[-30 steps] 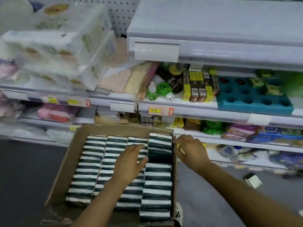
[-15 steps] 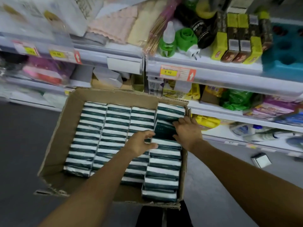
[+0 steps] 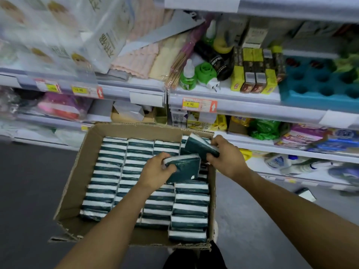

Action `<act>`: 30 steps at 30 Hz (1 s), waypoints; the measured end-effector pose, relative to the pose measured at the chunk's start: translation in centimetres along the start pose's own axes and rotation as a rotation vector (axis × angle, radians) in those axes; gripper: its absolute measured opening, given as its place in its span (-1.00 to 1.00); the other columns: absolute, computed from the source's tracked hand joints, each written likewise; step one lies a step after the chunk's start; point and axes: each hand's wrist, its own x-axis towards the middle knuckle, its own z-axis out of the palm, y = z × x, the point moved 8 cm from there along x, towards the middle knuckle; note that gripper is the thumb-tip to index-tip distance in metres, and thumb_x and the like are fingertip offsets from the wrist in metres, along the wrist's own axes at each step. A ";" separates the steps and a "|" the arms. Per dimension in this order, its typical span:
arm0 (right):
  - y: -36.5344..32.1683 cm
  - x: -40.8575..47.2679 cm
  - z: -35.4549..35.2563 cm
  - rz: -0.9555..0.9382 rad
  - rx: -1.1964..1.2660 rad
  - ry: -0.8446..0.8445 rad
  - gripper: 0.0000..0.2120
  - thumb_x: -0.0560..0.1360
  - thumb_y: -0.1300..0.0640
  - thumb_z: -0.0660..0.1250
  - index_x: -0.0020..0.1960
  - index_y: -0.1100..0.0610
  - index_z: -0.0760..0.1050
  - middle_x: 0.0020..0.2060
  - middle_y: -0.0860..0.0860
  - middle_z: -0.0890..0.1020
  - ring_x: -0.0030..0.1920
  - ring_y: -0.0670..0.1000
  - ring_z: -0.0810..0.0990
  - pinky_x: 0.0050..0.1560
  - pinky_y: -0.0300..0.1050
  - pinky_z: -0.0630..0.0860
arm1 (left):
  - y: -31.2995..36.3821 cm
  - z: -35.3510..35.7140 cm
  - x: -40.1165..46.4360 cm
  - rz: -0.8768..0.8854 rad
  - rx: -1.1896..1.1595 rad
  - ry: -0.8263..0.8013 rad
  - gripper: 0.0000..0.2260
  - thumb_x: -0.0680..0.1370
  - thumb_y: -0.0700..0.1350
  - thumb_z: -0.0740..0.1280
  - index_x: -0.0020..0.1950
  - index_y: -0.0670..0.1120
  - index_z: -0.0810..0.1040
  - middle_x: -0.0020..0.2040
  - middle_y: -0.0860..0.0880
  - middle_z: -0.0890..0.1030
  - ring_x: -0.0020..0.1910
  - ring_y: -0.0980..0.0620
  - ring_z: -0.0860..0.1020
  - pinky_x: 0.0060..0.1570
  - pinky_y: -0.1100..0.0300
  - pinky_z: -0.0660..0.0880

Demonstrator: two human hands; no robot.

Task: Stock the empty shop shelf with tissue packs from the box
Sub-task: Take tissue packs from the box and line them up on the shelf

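My left hand (image 3: 155, 172) curls round one dark green tissue pack (image 3: 184, 168), thumb on its white edge and fingers tucked beneath, tilted up above the rows in the cardboard box (image 3: 77, 183). My right hand (image 3: 226, 156) pinches a second pack (image 3: 200, 147) near the box's far right corner, lifted at a slant, the two packs almost touching.
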 end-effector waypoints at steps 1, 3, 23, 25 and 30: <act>0.0 -0.5 -1.1 0.021 0.106 0.014 -0.76 0.47 0.04 0.37 0.03 0.02 0.35 -0.12 0.00 0.60 -0.12 0.11 0.60 -0.12 -0.02 0.53 | 0.6 -1.1 -0.7 0.001 -0.088 0.056 -0.88 0.54 -0.12 0.36 0.07 0.02 0.53 -0.13 -0.14 0.60 -0.17 -0.06 0.55 -0.12 0.04 0.50; -0.1 -1.6 -3.4 0.019 0.275 0.056 -0.77 0.48 0.08 0.38 0.02 0.00 0.34 -0.17 -0.07 0.58 -0.15 0.04 0.60 -0.14 0.03 0.56 | 2.2 -3.2 -2.3 0.019 -0.248 0.164 -0.91 0.60 -0.16 0.29 0.05 0.02 0.50 -0.11 -0.17 0.57 -0.19 -0.08 0.53 -0.19 0.03 0.49; 5.4 -14.4 -33.9 -0.376 0.461 0.268 -0.69 0.51 0.18 0.40 0.22 -0.03 0.53 0.05 -0.17 0.60 -0.10 -0.31 0.55 -0.23 -0.45 0.48 | 32.8 -4.6 -12.6 0.458 -0.398 0.420 -0.83 0.66 -0.05 0.21 0.00 -0.05 0.57 -0.11 0.05 0.60 -0.17 0.22 0.54 -0.23 0.34 0.42; 7.8 -16.2 -38.0 -0.402 0.452 0.286 -0.70 0.51 0.21 0.39 0.20 -0.04 0.53 0.01 -0.21 0.60 -0.16 -0.32 0.56 -0.32 -0.43 0.47 | 36.9 -2.9 -13.9 0.511 -0.440 0.438 -0.86 0.64 -0.01 0.24 0.00 0.00 0.57 -0.08 0.06 0.61 -0.18 0.28 0.55 -0.25 0.38 0.44; 13.8 -19.3 -48.7 -0.422 0.455 0.447 -0.73 0.51 0.20 0.40 0.18 0.00 0.53 -0.03 -0.13 0.61 -0.26 -0.29 0.57 -0.41 -0.33 0.48 | 47.4 0.0 -15.7 0.600 -0.556 0.447 -0.91 0.59 -0.01 0.34 -0.06 0.00 0.58 -0.15 0.05 0.61 -0.32 0.35 0.52 -0.38 0.42 0.42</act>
